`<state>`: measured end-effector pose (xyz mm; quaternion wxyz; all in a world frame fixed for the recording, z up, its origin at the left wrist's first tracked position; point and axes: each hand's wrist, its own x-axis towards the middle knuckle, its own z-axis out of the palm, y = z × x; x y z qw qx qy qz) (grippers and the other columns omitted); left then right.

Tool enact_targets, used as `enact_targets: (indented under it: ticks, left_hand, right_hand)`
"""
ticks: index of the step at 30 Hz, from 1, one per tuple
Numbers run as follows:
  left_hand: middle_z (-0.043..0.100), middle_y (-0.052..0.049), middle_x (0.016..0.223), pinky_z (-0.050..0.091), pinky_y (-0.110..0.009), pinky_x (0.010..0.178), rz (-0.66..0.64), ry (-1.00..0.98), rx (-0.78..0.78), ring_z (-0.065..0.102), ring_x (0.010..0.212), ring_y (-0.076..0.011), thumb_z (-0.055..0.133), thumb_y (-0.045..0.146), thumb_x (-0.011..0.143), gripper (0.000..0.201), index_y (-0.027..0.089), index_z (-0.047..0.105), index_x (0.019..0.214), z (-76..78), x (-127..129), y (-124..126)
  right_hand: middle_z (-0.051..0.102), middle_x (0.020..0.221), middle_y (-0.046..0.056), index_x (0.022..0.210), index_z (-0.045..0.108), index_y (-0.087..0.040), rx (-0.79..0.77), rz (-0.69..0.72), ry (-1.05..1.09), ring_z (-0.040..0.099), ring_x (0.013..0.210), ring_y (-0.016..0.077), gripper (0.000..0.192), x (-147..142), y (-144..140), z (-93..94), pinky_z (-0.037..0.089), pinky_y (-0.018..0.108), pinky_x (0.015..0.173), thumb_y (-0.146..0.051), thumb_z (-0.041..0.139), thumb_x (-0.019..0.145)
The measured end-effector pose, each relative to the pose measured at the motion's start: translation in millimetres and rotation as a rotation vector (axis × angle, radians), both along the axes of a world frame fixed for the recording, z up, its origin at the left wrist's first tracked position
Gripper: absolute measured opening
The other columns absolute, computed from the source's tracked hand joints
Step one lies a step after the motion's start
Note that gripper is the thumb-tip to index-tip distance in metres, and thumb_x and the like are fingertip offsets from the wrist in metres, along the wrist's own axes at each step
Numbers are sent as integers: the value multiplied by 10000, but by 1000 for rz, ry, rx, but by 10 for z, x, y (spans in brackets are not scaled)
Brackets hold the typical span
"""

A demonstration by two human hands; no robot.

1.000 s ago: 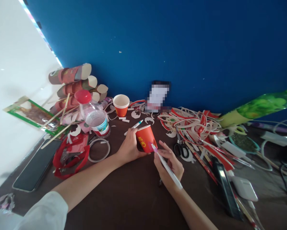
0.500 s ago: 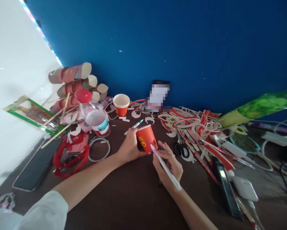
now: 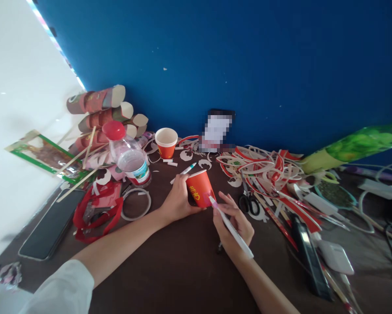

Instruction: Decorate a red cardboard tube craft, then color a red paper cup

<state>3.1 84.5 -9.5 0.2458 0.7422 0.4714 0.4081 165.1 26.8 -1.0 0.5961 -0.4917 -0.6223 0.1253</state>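
My left hand [image 3: 176, 203] grips the red paper cup [image 3: 200, 188], tilted on the brown table [image 3: 170, 270]. My right hand [image 3: 234, 226] is closed around a white pen [image 3: 231, 226], tip touching the cup's side. Scissors [image 3: 248, 203] just right of it.

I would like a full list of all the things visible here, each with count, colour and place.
paper cup: one, red, tilted, table centre
pen: one, white, tip at that cup
second cup: one, orange-white, upright, behind
water bottle: one, clear, red cap, left
phone: one, black, left edge
scissors: one, black handles, right of centre
paper strips: many, red-white, right
left hand: holds red cup
right hand: holds pen
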Motion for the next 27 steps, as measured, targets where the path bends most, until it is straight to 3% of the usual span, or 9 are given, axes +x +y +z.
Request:
enact_targets:
  ticks: [6, 11, 16, 20, 24, 27]
  left_hand:
    - [447, -134, 1191, 480, -568, 937, 6, -8, -13, 515, 1151, -362, 895, 348, 504, 993, 194, 286, 1273, -4, 1, 2]
    - [449, -144, 1184, 479, -576, 933, 9, 2, -29, 512, 1152, -370, 901, 361, 489, 998, 178, 294, 1260, 12, -1, 0]
    - [452, -135, 1186, 484, -562, 926, 10, -7, -28, 514, 1153, -363, 895, 359, 505, 992, 194, 285, 1270, 22, -2, 1]
    - [454, -136, 1182, 468, -573, 939, -5, -8, -26, 511, 1153, -365, 889, 390, 514, 991, 192, 284, 1272, 19, -3, 1]
    - [450, -138, 1180, 483, -565, 920, 16, -8, -35, 513, 1148, -367, 894, 390, 505, 1002, 190, 282, 1272, 8, 0, 4]
    - [452, -136, 1181, 481, -570, 921, 9, -11, -24, 513, 1144, -369, 901, 383, 492, 1010, 191, 286, 1270, 6, 1, 5]
  right_hand:
    - [752, 896, 45, 830, 641, -218, -7, -54, -6, 710, 1009, 275, 111, 4, 0, -14, 502, 564, 992, -128, 672, 772]
    - [735, 836, 14, 826, 639, -228, -6, 27, -59, 716, 947, 244, 165, 12, -9, -6, 478, 553, 1011, -94, 689, 743]
    - [707, 854, 31, 815, 641, -224, -16, -63, -19, 687, 859, 209, 119, 13, -11, 31, 550, 453, 875, -126, 678, 761]
    - [671, 756, 8, 803, 642, -236, -1, 3, -112, 647, 785, 198, 113, 14, -15, 55, 531, 439, 847, -134, 675, 766]
    - [652, 751, 10, 819, 651, -235, -25, -81, -106, 607, 744, 182, 97, 26, -22, 51, 518, 352, 717, -149, 667, 779]
    - [657, 741, 6, 820, 653, -243, -31, -65, -128, 601, 738, 185, 87, 33, -27, 42, 507, 368, 745, -163, 663, 785]
